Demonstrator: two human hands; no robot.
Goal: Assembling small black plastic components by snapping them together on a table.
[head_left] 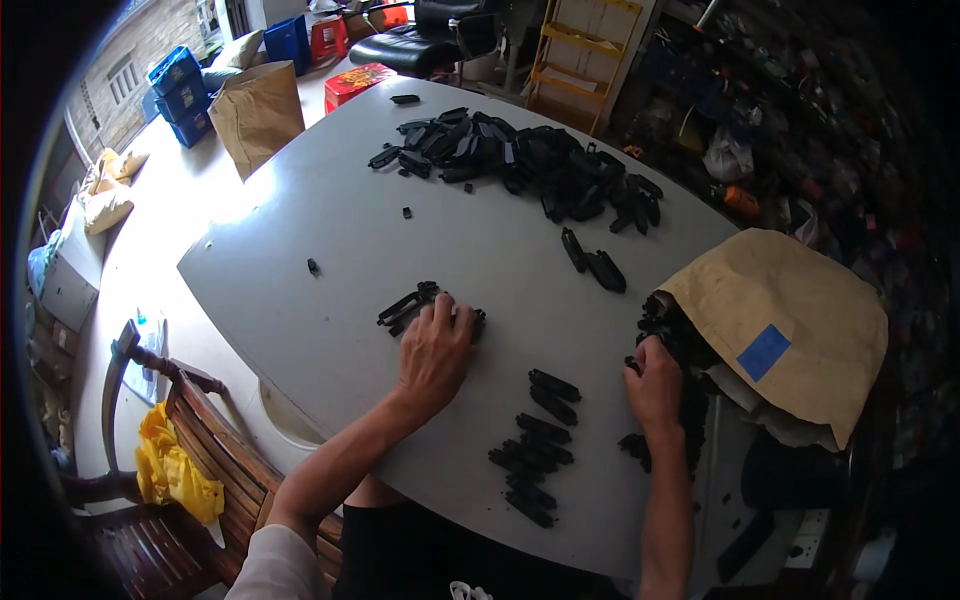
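Observation:
My left hand (pixel 435 350) is over the middle of the white table (pixel 330 210), its fingers bent down and closed on black plastic parts that they partly cover. Long, slim black parts (pixel 402 307) stick out to the left of those fingers. At the right, my right hand (pixel 656 390) pinches a small black piece (pixel 632 367) beside the mouth of a brown paper sack (pixel 800 310). Small black pieces (pixel 660 318) spill from the sack around that hand. Between my forearms lies a row of long black parts (pixel 535 455).
A large heap of black parts (pixel 540 160) covers the far side of the table, with two loose parts (pixel 594 262) nearer. Single small pieces (pixel 313 267) lie to the left. A wooden chair (pixel 200 430) with a yellow bag (pixel 175 465) stands at the lower left.

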